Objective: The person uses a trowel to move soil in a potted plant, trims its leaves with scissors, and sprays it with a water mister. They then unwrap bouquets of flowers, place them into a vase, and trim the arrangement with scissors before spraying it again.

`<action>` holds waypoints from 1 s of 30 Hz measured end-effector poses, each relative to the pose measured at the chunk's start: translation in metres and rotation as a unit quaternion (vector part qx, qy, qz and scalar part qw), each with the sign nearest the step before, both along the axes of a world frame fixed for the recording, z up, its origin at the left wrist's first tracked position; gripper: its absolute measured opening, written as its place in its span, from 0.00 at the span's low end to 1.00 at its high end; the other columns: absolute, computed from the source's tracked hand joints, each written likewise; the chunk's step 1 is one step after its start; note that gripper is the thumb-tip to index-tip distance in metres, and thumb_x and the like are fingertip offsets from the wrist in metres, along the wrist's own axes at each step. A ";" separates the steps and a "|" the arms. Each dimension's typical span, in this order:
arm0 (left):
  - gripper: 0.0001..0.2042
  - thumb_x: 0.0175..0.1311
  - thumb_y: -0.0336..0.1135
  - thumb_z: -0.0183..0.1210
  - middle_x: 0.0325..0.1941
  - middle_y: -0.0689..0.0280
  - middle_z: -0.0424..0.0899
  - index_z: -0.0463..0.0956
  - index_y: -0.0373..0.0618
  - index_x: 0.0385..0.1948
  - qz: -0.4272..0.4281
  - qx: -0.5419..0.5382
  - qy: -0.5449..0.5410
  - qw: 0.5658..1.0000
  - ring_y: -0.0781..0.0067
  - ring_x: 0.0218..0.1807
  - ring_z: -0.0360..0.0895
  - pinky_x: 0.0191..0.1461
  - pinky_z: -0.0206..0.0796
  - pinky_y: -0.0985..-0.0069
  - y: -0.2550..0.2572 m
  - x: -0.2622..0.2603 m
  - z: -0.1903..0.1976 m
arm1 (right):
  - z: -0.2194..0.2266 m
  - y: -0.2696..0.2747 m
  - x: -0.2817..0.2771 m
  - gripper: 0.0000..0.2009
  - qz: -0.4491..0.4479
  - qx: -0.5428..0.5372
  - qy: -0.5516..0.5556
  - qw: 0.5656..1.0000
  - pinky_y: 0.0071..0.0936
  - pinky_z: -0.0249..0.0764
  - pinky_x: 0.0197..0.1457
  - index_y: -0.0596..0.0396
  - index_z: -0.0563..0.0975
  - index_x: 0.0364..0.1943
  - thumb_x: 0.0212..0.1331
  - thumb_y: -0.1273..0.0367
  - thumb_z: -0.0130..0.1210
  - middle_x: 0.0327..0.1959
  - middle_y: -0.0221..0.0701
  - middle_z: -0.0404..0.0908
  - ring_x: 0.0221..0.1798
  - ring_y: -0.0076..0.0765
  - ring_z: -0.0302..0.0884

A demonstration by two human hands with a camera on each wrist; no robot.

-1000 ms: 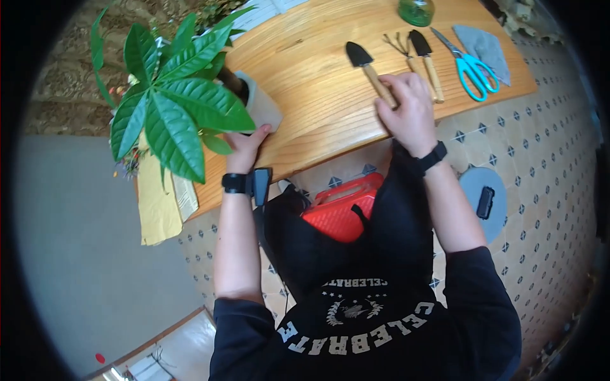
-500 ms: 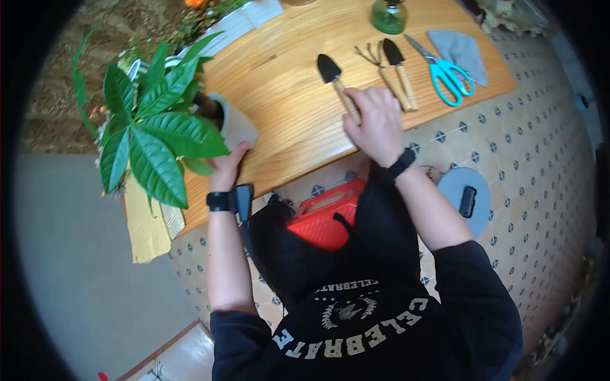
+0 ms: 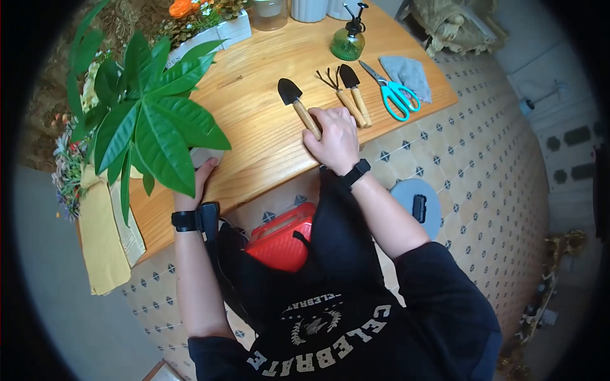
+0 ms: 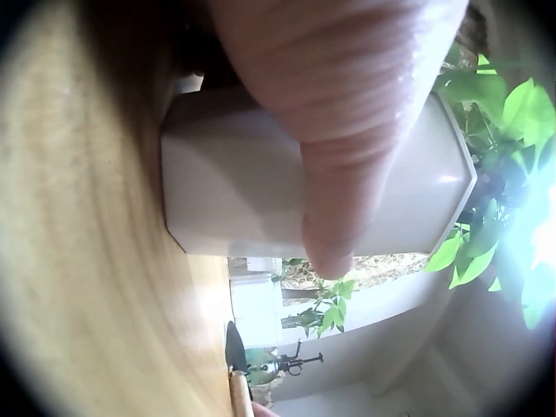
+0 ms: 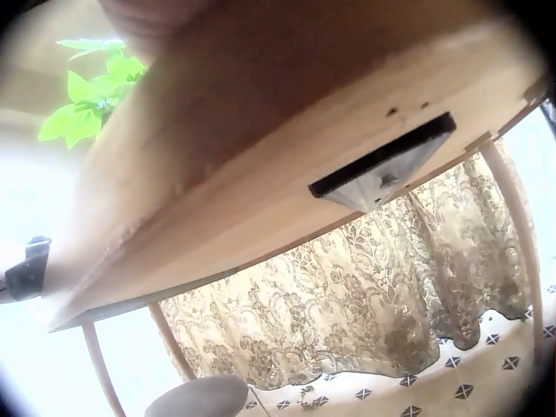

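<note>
I count two hands of mine, left hand (image 3: 193,187) and right hand (image 3: 338,141), and two wrist straps (image 3: 185,221), one apiece. Before me: one table (image 3: 254,130), one large-leaved plant (image 3: 164,136), one pot (image 4: 234,187) for it. The wooden-handled tools (image 3: 306,119) come to three — two trowels (image 3: 290,93) and one three-pronged hand rake (image 3: 346,100). Then one pair of scissors (image 3: 393,93), one grey cloth (image 3: 408,75), one spray bottle (image 3: 348,46), one white flower box (image 3: 219,38), one yellow sheet (image 3: 101,235) and, at the back, two white containers (image 3: 309,9) and one clear tub (image 3: 270,19). Lower down I have one red case (image 3: 283,244), one round stool (image 3: 403,195) — just one black object (image 3: 419,209) on it.
</note>
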State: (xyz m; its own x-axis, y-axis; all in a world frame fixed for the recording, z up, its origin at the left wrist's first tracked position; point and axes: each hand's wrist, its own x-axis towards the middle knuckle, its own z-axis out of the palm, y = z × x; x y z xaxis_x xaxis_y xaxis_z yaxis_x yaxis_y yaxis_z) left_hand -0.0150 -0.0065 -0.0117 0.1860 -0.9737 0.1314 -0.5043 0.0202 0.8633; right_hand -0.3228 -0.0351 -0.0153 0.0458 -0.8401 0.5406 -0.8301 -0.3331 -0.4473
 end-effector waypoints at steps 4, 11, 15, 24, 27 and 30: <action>0.23 0.47 0.37 0.70 0.44 0.57 0.80 0.75 0.33 0.43 -0.004 -0.019 -0.028 0.999 0.64 0.44 0.77 0.51 0.68 0.69 0.001 0.000 0.000 | 0.001 0.001 0.005 0.16 -0.010 0.002 0.021 1.000 0.39 0.66 0.49 0.55 0.80 0.39 0.45 0.63 0.61 0.32 0.37 0.80 0.45 0.45 0.71; 0.31 0.42 0.43 0.73 0.46 0.51 0.81 0.73 0.29 0.45 0.007 0.003 0.012 1.000 0.59 0.47 0.79 0.52 0.70 0.67 0.003 0.000 0.011 | -0.004 0.000 0.005 0.14 -0.008 0.004 0.045 0.999 0.40 0.65 0.49 0.55 0.81 0.38 0.48 0.64 0.59 0.33 0.38 0.80 0.45 0.47 0.71; 0.33 0.42 0.44 0.73 0.48 0.51 0.80 0.71 0.29 0.47 -0.016 -0.017 0.036 0.999 0.59 0.49 0.78 0.54 0.69 0.67 -0.004 0.007 -0.002 | -0.002 0.002 0.007 0.13 -0.012 -0.004 0.061 0.998 0.41 0.65 0.49 0.55 0.80 0.38 0.49 0.66 0.57 0.33 0.38 0.80 0.45 0.47 0.70; 0.35 0.42 0.43 0.73 0.51 0.51 0.78 0.69 0.30 0.50 -0.016 -0.035 0.041 0.998 0.59 0.52 0.77 0.57 0.67 0.68 -0.001 0.002 0.003 | 0.029 0.005 -0.011 0.13 0.007 -0.006 0.050 0.999 0.42 0.69 0.48 0.62 0.79 0.39 0.51 0.69 0.52 0.33 0.46 0.80 0.39 0.52 0.73; 0.36 0.42 0.42 0.73 0.51 0.51 0.78 0.68 0.30 0.51 -0.008 -0.025 0.035 0.999 0.59 0.52 0.77 0.57 0.67 0.68 0.000 0.002 0.003 | 0.040 -0.008 -0.048 0.14 -0.072 0.018 0.059 0.996 0.45 0.70 0.50 0.63 0.78 0.41 0.51 0.69 0.52 0.36 0.49 0.80 0.41 0.55 0.74; 0.36 0.42 0.42 0.73 0.51 0.51 0.78 0.67 0.30 0.51 -0.017 -0.018 0.048 0.999 0.58 0.53 0.76 0.57 0.67 0.68 -0.002 0.004 0.002 | 0.037 -0.026 -0.093 0.14 -0.130 0.032 0.099 0.986 0.45 0.68 0.51 0.61 0.79 0.40 0.52 0.67 0.51 0.36 0.49 0.81 0.42 0.56 0.75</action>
State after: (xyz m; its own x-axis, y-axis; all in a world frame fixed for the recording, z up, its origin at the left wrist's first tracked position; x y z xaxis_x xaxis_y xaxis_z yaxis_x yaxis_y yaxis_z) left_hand -0.0114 -0.0085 -0.0101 0.1661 -0.9746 0.1505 -0.4173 0.0688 0.9062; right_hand -0.4163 -0.0610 0.0215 -0.0760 -0.8698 0.4875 -0.9570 -0.0736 -0.2804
